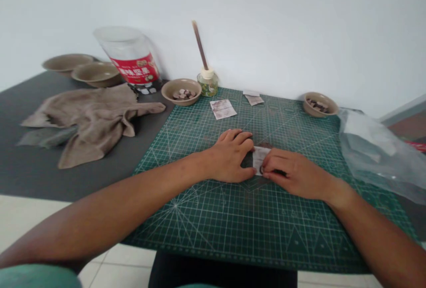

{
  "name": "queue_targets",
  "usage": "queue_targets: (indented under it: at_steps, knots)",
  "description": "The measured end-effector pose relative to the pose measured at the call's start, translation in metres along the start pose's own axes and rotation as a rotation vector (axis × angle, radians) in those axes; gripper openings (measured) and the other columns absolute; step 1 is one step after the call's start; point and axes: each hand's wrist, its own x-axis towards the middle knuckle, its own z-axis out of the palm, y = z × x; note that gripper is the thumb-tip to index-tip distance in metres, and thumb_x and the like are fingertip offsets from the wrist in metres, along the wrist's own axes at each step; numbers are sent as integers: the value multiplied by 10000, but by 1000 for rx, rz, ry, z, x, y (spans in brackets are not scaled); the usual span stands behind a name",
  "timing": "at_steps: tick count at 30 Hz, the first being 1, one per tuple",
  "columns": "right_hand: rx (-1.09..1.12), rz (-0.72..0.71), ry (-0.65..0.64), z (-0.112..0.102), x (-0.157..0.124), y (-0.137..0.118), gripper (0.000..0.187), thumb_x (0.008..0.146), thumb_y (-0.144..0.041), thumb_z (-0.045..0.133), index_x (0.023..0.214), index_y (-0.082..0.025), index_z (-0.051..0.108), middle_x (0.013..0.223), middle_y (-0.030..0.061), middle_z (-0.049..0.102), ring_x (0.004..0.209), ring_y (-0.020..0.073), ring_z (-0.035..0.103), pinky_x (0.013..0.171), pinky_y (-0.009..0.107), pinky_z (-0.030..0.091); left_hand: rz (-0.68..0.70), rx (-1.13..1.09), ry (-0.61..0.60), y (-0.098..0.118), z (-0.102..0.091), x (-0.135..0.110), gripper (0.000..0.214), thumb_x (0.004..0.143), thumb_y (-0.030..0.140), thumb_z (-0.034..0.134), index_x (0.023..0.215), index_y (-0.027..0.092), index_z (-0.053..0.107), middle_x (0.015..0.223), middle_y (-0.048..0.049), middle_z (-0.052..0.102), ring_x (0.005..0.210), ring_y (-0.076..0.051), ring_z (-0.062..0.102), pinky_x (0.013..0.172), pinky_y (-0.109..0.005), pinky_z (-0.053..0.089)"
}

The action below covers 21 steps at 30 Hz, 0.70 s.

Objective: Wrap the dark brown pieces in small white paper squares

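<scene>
A small whitish paper square (258, 157) with smudged markings lies on the green cutting mat (203, 217) between my hands. My left hand (233, 157) rests on the mat with its fingers apart, the thumb and a fingertip touching the paper's left edge. From the other side, my right hand (289, 170) bends over the paper with thumb and fingers pinched together. A small dark curved shape shows at those fingertips; what it is I cannot make out. Farther back lie a brown-smudged paper square (222, 109) and more small papers (253, 98).
Bowls with small brown pieces stand at the back, one left (169, 95) and one right (309, 109). A clear plastic bag (369, 150) covers the right edge. Leftward are a brown cloth (96, 115), a red-labelled plastic jar (136, 68) and a reed bottle (207, 84).
</scene>
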Motion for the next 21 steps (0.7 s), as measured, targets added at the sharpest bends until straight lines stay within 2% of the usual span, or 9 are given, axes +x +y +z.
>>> queue_targets:
  at_steps: [4, 6, 10, 14, 18, 21]
  knots:
    - [-132, 113, 104, 4, 13, 2, 132, 1002, -223, 490, 925, -203, 595, 1005, 71, 629, 917, 204, 599, 801, 343, 473, -11, 2, -3, -1, 0, 0, 514, 865, 547, 607, 1230, 190, 549, 1541, -129, 376, 1439, -384, 286, 1176, -556, 245]
    - [-160, 148, 89, -3, 12, 8, 121, 989, -218, 506, 903, -202, 591, 967, 64, 618, 879, 202, 594, 782, 344, 468, -15, -2, -6, -1, 0, 0, 515, 860, 547, 615, 1231, 196, 549, 1542, -126, 375, 1439, -387, 286, 1173, -562, 246]
    - [-75, 65, -16, -10, 3, 8, 104, 963, -180, 539, 890, -212, 605, 907, 34, 620, 797, 173, 583, 728, 318, 461, -1, -3, 4, 0, 0, 0, 498, 856, 546, 620, 1208, 201, 548, 1519, -119, 405, 1431, -370, 306, 1177, -547, 248]
    - [-32, -3, 21, 1, 9, -1, 126, 982, -196, 521, 901, -215, 616, 933, 44, 639, 839, 182, 592, 752, 320, 471, -4, -2, -4, 0, -1, 0, 510, 861, 544, 612, 1227, 197, 536, 1531, -124, 391, 1437, -367, 297, 1181, -544, 244]
    - [-154, 114, 117, 2, 18, 7, 126, 989, -207, 505, 911, -200, 604, 977, 71, 638, 902, 209, 597, 801, 349, 469, -9, -8, -18, -1, -1, 0, 515, 863, 543, 612, 1238, 199, 539, 1539, -131, 380, 1449, -378, 277, 1177, -562, 236]
    - [-164, 149, 90, -8, 10, 13, 100, 969, -218, 541, 894, -203, 607, 922, 54, 626, 847, 202, 591, 766, 347, 460, -8, -11, -17, -1, -1, 1, 517, 858, 542, 621, 1236, 199, 544, 1543, -128, 377, 1445, -382, 282, 1173, -562, 245]
